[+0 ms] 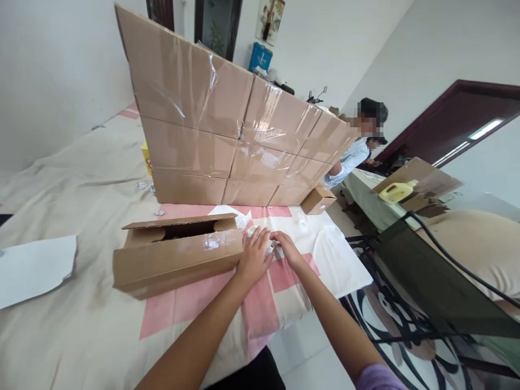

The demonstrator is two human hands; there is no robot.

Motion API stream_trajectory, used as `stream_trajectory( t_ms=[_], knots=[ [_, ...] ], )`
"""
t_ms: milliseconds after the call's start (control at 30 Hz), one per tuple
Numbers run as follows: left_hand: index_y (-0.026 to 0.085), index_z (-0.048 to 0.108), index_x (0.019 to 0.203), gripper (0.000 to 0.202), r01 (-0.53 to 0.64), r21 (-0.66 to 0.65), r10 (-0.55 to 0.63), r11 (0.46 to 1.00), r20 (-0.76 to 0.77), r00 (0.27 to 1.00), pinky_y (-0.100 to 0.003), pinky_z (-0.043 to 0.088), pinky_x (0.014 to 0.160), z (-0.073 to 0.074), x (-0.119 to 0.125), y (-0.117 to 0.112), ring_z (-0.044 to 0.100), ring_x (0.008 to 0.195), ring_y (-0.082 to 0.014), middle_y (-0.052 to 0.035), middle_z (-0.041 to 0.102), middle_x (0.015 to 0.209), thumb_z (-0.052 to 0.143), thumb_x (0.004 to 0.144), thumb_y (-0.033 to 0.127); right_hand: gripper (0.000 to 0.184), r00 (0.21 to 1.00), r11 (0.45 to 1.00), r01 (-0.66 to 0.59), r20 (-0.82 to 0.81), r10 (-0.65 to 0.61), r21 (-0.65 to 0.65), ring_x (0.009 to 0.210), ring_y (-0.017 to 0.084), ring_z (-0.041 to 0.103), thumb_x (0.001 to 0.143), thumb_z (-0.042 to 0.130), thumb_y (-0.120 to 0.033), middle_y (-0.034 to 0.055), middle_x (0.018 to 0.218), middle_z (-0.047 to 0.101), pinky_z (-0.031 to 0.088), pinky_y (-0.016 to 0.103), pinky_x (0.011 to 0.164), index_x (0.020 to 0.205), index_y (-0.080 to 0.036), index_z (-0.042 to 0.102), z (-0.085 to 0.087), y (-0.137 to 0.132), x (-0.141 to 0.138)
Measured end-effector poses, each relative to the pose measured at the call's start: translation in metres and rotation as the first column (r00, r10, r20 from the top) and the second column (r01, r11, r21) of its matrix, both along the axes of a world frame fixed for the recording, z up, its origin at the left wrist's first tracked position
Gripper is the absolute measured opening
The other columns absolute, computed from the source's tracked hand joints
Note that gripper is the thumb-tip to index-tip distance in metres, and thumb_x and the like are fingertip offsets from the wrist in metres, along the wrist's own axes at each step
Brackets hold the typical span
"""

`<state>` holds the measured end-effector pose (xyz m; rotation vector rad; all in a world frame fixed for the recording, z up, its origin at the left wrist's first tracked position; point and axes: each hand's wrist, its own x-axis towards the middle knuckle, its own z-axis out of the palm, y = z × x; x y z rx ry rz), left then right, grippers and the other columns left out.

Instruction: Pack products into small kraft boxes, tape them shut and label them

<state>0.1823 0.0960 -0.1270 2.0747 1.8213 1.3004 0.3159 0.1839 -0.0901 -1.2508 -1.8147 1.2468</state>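
Note:
A long brown cardboard box (pixel 179 260) lies on its side on the cloth-covered table (pixel 81 319), its top flap open. My left hand (pixel 254 257) rests at the box's right end, fingers curled over a small white and grey item (pixel 271 248) on the table. My right hand (pixel 286 246) meets it from the right and pinches the same small item. What the item is I cannot make out. A white sheet (pixel 325 254) lies under and beyond both hands.
A tall stack of taped cardboard boxes (pixel 227 119) stands like a wall behind. A small brown box (pixel 317 199) sits at its right foot. Another person (pixel 357 149) sits beyond. A yellow jug (pixel 396 190) rests on cardboard at right. White paper (pixel 34 268) lies at left.

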Motion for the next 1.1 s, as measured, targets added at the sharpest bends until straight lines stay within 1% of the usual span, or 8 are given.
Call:
stream_trajectory(
  t_ms=[133,233,367,500,600,800,933,1100],
  knots=[
    [0.01,0.046,0.151,0.065,-0.047,0.013,0.048,0.999,-0.005,0.999,-0.064,0.025,0.122,-0.005,0.0,0.004,0.036,0.15,-0.042,-0.021,0.04,0.162,0.06,0.09,0.028,0.035,0.999,1.0,0.023,0.042,-0.023,-0.011,0.079,0.019,0.058,0.082,0.056,-0.053,0.0022,0.079,0.063,0.046,0.033,0.079,0.076,-0.019,0.062,-0.003,0.005,-0.01],
    [0.01,0.043,0.152,0.07,-0.06,0.049,0.06,0.997,0.002,0.998,-0.061,0.026,0.123,-0.009,0.0,0.005,0.037,0.15,-0.0407,-0.0207,0.042,0.161,0.062,0.087,0.027,0.038,0.997,0.999,0.024,0.078,-0.022,-0.025,0.072,0.017,0.056,0.084,0.055,-0.054,0.0018,0.075,0.061,0.045,0.033,0.073,0.072,-0.019,0.061,-0.005,0.007,-0.015],
    [0.01,0.043,0.151,0.069,-0.056,0.067,0.054,0.996,0.041,0.998,-0.057,0.028,0.124,-0.01,0.001,0.005,0.036,0.151,-0.0389,-0.0204,0.042,0.161,0.062,0.088,0.027,0.042,0.994,0.999,0.017,0.109,-0.012,-0.044,0.065,0.017,0.056,0.084,0.054,-0.058,0.0017,0.07,0.062,0.046,0.034,0.07,0.069,-0.019,0.059,-0.004,0.01,-0.016],
    [0.007,0.043,0.149,0.069,-0.05,0.039,0.047,0.998,0.08,0.996,-0.058,0.026,0.125,-0.006,0.001,0.004,0.034,0.151,-0.0387,-0.022,0.041,0.16,0.062,0.084,0.02,0.038,0.992,0.999,-0.008,0.127,0.013,-0.045,0.065,0.017,0.057,0.082,0.058,-0.053,0.0018,0.066,0.062,0.046,0.033,0.07,0.064,-0.02,0.06,-0.001,0.007,-0.015],
    [0.007,0.043,0.148,0.073,-0.038,0.027,0.035,0.999,0.103,0.994,-0.06,0.025,0.125,-0.004,0.001,0.004,0.033,0.152,-0.0387,-0.0228,0.041,0.16,0.062,0.078,0.015,0.034,0.993,0.999,0.002,0.118,0.002,-0.033,0.068,0.017,0.058,0.081,0.059,-0.049,0.0018,0.069,0.063,0.045,0.033,0.072,0.064,-0.02,0.062,-0.001,0.0,-0.014],
    [0.009,0.038,0.15,0.08,-0.01,0.012,0.008,1.0,0.143,0.99,-0.062,0.024,0.125,-0.005,-0.001,0.004,0.034,0.151,-0.0389,-0.0227,0.04,0.159,0.062,0.074,0.012,0.034,0.997,0.999,0.032,0.076,-0.03,-0.028,0.07,0.017,0.055,0.078,0.057,-0.051,0.0004,0.07,0.058,0.044,0.033,0.073,0.065,-0.02,0.059,-0.001,-0.016,-0.018],
    [0.01,0.036,0.151,0.083,0.001,0.011,-0.003,1.0,0.165,0.986,-0.063,0.023,0.125,-0.005,-0.001,0.005,0.032,0.152,-0.0391,-0.0236,0.04,0.159,0.061,0.072,0.009,0.037,0.998,0.999,0.032,0.054,-0.031,-0.036,0.067,0.016,0.052,0.078,0.059,-0.056,-0.0014,0.068,0.055,0.042,0.032,0.069,0.068,-0.02,0.057,0.005,-0.026,-0.02],
    [0.008,0.035,0.151,0.084,0.016,0.003,-0.016,1.0,0.204,0.979,-0.065,0.022,0.125,-0.002,-0.001,0.005,0.031,0.152,-0.0409,-0.0257,0.038,0.159,0.061,0.071,0.008,0.038,0.998,0.998,0.048,0.031,-0.046,-0.034,0.069,0.016,0.054,0.075,0.065,-0.058,-0.0007,0.071,0.059,0.043,0.032,0.069,0.069,-0.021,0.057,0.013,-0.031,-0.019]
  ],
)
